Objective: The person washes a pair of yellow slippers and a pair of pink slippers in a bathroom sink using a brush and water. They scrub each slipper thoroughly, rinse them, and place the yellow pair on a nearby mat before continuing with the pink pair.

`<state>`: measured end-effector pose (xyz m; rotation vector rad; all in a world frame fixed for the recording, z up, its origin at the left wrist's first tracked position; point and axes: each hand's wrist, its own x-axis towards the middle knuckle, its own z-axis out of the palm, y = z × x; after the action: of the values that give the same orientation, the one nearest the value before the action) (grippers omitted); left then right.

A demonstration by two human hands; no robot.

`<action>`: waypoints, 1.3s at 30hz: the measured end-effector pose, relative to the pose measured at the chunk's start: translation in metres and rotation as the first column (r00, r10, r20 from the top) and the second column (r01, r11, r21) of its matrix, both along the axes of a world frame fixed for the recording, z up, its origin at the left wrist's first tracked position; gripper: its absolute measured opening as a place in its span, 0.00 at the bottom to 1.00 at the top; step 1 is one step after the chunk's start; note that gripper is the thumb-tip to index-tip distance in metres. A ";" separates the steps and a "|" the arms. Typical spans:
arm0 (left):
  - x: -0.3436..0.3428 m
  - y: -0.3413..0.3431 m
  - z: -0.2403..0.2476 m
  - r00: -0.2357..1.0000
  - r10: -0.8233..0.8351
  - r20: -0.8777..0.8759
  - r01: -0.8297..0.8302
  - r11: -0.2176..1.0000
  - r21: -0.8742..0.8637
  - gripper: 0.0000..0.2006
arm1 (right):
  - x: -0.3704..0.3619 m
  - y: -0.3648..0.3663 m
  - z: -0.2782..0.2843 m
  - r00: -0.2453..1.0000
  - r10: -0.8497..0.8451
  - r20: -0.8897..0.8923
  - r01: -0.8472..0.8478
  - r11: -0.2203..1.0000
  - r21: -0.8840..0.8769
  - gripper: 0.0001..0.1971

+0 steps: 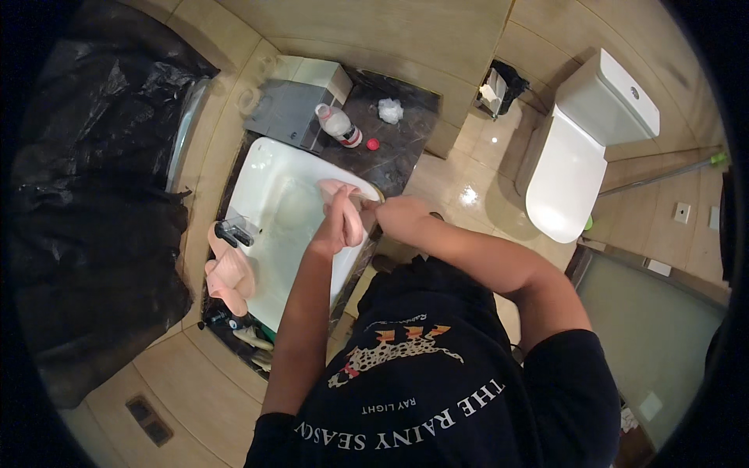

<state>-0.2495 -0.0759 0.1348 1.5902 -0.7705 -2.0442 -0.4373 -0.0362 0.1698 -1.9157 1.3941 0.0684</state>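
Note:
Over the right side of the white sink (257, 187), my left hand (334, 228) is closed around a pink slipper (355, 222). My right hand (396, 216) is at the sink's right rim, close beside that slipper. Its fingers look curled, but they are mostly hidden, and what they grip does not show clearly. A second pink slipper (232, 273) rests on the counter left of the sink, near the black faucet (236, 234). Cloudy-looking water appears to lie in the basin.
Behind the sink stand a plastic bottle (339, 125), a red cap (373, 144), a crumpled white wad (390, 111) and a grey box (285, 113). A toilet (573, 168) and a bin (493, 92) are at the right. Black plastic sheeting (101, 195) hangs at the left.

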 end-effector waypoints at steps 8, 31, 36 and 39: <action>0.008 0.007 -0.035 0.950 0.294 -0.111 -0.303 0.949 -0.084 0.31 | -0.006 0.019 -0.007 0.996 -0.078 0.034 0.077 0.997 0.032 0.28; 0.056 0.014 -0.019 0.758 0.483 -0.439 -0.548 0.836 -0.028 0.39 | 0.027 -0.008 -0.002 0.438 -0.845 0.306 -0.169 0.257 0.952 0.10; 0.064 0.007 0.030 0.502 0.592 -0.631 -0.708 0.700 0.094 0.35 | 0.071 0.000 0.013 0.564 -0.694 0.447 -0.058 0.506 0.860 0.16; 0.093 0.001 0.001 0.608 0.579 -0.543 -0.733 0.673 -0.102 0.30 | 0.099 -0.010 -0.041 0.628 -0.092 0.773 0.142 0.990 0.003 0.16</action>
<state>-0.1564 -0.0748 0.1363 0.9125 -0.2227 -1.5247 -0.3387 -0.0457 0.1291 -1.5663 0.8998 -0.7944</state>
